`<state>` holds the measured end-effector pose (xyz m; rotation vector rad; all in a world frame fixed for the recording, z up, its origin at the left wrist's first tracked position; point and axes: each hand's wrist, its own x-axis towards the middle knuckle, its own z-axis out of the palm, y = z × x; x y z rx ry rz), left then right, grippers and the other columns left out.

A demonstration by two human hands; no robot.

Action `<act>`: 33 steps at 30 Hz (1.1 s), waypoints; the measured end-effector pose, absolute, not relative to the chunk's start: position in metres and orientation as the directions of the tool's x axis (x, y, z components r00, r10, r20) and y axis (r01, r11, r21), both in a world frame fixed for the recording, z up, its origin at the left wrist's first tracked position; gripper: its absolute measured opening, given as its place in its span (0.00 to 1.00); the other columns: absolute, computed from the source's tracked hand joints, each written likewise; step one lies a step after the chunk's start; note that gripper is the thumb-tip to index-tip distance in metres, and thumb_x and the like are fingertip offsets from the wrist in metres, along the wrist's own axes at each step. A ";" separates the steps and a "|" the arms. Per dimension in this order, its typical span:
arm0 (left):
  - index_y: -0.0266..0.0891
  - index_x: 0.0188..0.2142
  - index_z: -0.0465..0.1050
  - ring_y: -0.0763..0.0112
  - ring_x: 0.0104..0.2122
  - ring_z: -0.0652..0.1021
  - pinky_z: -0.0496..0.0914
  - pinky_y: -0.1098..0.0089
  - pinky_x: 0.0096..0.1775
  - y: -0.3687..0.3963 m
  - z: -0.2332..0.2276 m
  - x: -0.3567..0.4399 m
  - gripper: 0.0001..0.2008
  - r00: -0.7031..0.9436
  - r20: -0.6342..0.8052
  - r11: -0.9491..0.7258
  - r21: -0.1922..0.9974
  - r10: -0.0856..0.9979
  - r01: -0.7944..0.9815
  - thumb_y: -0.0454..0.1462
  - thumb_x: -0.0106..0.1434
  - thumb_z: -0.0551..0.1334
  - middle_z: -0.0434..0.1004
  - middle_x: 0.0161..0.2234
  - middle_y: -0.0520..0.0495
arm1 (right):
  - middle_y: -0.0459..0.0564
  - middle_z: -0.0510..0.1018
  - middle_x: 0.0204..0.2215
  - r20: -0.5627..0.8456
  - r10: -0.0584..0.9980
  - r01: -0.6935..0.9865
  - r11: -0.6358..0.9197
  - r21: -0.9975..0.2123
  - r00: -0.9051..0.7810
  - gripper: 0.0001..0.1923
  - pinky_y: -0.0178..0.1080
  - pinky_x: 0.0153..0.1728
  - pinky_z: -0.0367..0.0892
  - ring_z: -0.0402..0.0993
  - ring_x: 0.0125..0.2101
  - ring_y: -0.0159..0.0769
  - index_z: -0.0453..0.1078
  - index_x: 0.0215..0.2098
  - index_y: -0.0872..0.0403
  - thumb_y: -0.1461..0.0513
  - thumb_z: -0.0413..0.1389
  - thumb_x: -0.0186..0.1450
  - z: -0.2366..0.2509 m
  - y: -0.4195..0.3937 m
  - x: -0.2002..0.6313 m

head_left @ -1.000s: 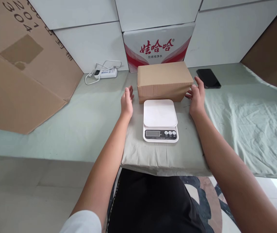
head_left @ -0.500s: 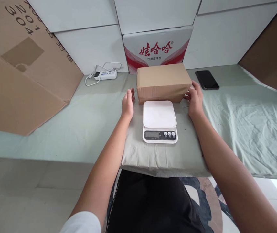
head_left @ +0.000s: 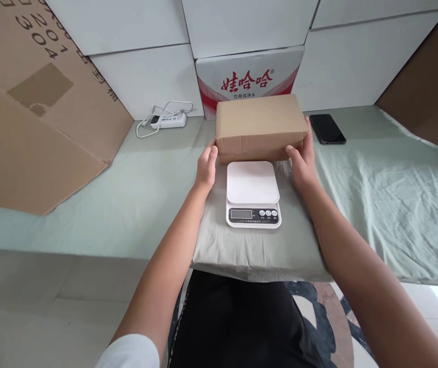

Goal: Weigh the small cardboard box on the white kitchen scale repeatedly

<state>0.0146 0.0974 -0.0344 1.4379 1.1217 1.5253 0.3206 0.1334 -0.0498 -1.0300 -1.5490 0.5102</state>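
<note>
A brown cardboard box is behind a white kitchen scale with a flat platform, a small display and several buttons. My left hand presses against the box's left side, its thumb near the front corner. My right hand grips the right end, with the thumb on the front face and the fingers around the side, partly hidden. The box tilts slightly, its right end a little higher. Nothing lies on the scale's platform.
A black phone lies at the back right. A white power strip with a cable sits back left. Large cardboard sheets stand at the left, and a white and red carton stands behind the box on the green cloth.
Both hands have closed in on the box from its sides, and my right thumb has come onto its front face. The box's right end has risen slightly. The scale stays in place.
</note>
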 end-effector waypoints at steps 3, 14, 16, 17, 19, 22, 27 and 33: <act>0.44 0.68 0.80 0.40 0.75 0.77 0.70 0.49 0.75 0.081 -0.019 0.015 0.50 -0.028 0.422 -0.415 0.901 0.906 0.127 0.76 0.65 0.60 0.87 0.65 0.34 | 0.44 0.54 0.87 0.644 0.763 0.382 0.581 -0.719 0.052 0.60 0.68 0.84 0.60 0.50 0.87 0.60 0.42 0.87 0.33 0.25 0.52 0.65 -0.038 0.119 0.320; 0.48 0.71 0.79 0.43 0.76 0.76 0.74 0.52 0.73 0.016 0.007 0.007 0.45 -0.096 0.550 -0.534 0.831 0.829 0.155 0.73 0.71 0.56 0.85 0.68 0.38 | 0.40 0.45 0.88 0.740 0.672 0.382 0.681 -0.624 0.011 0.63 0.70 0.88 0.46 0.39 0.89 0.62 0.39 0.86 0.28 0.22 0.55 0.62 -0.015 0.059 0.319; 0.47 0.70 0.80 0.44 0.75 0.77 0.75 0.52 0.73 0.001 -0.001 0.005 0.43 -0.100 0.518 -0.505 0.853 0.850 0.130 0.71 0.72 0.57 0.86 0.68 0.38 | 0.42 0.44 0.88 0.735 0.678 0.386 0.677 -0.626 0.003 0.65 0.72 0.88 0.44 0.40 0.88 0.64 0.39 0.86 0.29 0.22 0.57 0.61 -0.030 0.051 0.325; 0.47 0.70 0.80 0.43 0.75 0.78 0.75 0.52 0.73 -0.006 -0.006 0.006 0.42 -0.100 0.498 -0.487 0.865 0.861 0.119 0.70 0.72 0.57 0.86 0.68 0.38 | 0.44 0.45 0.88 0.735 0.678 0.384 0.678 -0.627 0.000 0.66 0.72 0.88 0.44 0.41 0.88 0.65 0.39 0.86 0.30 0.22 0.58 0.60 -0.037 0.048 0.327; 0.46 0.70 0.80 0.43 0.74 0.79 0.75 0.52 0.72 -0.017 -0.014 0.008 0.41 -0.105 0.471 -0.462 0.881 0.876 0.104 0.69 0.74 0.56 0.86 0.68 0.38 | 0.46 0.46 0.88 0.739 0.674 0.383 0.680 -0.625 0.008 0.66 0.73 0.87 0.44 0.44 0.87 0.67 0.40 0.86 0.32 0.22 0.58 0.60 -0.049 0.044 0.331; 0.46 0.70 0.80 0.44 0.71 0.82 0.77 0.53 0.69 -0.024 -0.024 0.011 0.39 -0.109 0.465 -0.455 0.884 0.878 0.107 0.66 0.76 0.55 0.86 0.67 0.38 | 0.49 0.50 0.87 0.739 0.672 0.415 0.658 -0.629 0.055 0.67 0.73 0.87 0.46 0.48 0.86 0.69 0.44 0.86 0.34 0.21 0.57 0.59 -0.057 0.041 0.334; 0.41 0.69 0.79 0.45 0.62 0.87 0.81 0.55 0.57 -0.021 -0.032 0.006 0.42 -0.121 0.471 -0.440 0.872 0.874 0.215 0.68 0.76 0.53 0.90 0.61 0.34 | 0.61 0.57 0.84 0.720 0.694 0.476 0.633 -0.610 0.001 0.68 0.84 0.79 0.52 0.53 0.82 0.77 0.48 0.86 0.43 0.19 0.53 0.60 -0.059 0.044 0.337; 0.42 0.66 0.82 0.48 0.58 0.88 0.80 0.58 0.51 -0.021 -0.036 0.002 0.41 -0.137 0.495 -0.446 0.850 0.858 0.279 0.67 0.77 0.50 0.91 0.57 0.36 | 0.60 0.59 0.82 0.756 0.654 0.459 0.685 -0.566 -0.043 0.64 0.86 0.77 0.54 0.53 0.82 0.76 0.47 0.85 0.40 0.21 0.53 0.63 -0.068 0.049 0.337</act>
